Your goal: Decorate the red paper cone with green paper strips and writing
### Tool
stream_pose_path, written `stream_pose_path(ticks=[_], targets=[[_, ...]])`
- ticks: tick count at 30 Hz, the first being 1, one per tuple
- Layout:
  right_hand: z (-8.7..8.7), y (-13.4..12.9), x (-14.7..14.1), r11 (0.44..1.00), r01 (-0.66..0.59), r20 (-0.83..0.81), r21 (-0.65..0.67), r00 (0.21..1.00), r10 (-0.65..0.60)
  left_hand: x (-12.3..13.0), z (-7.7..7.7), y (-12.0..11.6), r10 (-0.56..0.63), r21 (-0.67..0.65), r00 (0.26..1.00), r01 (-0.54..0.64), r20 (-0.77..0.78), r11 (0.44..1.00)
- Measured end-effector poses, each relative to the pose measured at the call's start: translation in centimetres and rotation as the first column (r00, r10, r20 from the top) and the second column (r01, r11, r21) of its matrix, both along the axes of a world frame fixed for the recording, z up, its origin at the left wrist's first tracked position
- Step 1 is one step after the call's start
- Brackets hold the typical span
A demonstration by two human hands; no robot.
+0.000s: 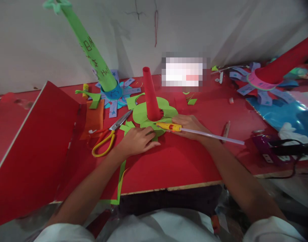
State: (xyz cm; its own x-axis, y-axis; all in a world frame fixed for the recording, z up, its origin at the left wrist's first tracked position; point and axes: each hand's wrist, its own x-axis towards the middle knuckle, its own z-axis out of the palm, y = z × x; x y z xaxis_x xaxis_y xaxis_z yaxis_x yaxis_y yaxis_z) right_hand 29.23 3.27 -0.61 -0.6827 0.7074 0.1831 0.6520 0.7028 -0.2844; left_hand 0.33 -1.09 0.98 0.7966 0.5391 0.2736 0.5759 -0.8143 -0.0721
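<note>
A red paper cone [151, 101] stands upright, tilted slightly left, on a green flower-shaped paper cutout [140, 112]. My right hand [187, 122] grips a yellow glue gun [170, 126], its nozzle pointing left over the cutout's near edge. A long clear glue stick [213, 135] sticks out of its back. The gun's handle is hidden. My left hand [138, 140] rests at the cutout's front left edge, thumb held apart from the fingers. Yellow-handled scissors [112, 133] lie to its left with the blades pointing away.
A green paper tube [93, 60] on a blue petal base stands back left. Another red tube [287, 64] stands right. A red folded board [40, 144] is at left. A pen [226, 130], purple box [270, 149] and green strips [120, 181] lie on the red table [189, 168].
</note>
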Motion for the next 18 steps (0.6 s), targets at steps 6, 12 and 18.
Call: stream_pose_path(ticks=[6, 12, 18], targets=[[-0.1, -0.1, -0.1, 0.999, -0.043, -0.015, -0.003, 0.999, 0.043, 0.0, -0.2, 0.0, 0.013, 0.023, 0.999, -0.013, -0.029, 1.0], [0.2, 0.0, 0.1, 1.0, -0.018, -0.023, -0.018, 1.0, 0.018, 0.0, -0.2, 0.1, 0.005, 0.027, 1.0, -0.005, -0.015, 1.0], [0.5, 0.1, 0.9, 0.998, -0.023, -0.034, -0.063, 0.999, 0.021, 0.0, -0.4, 0.1, 0.002, 0.053, 1.0, -0.003, 0.007, 0.999]])
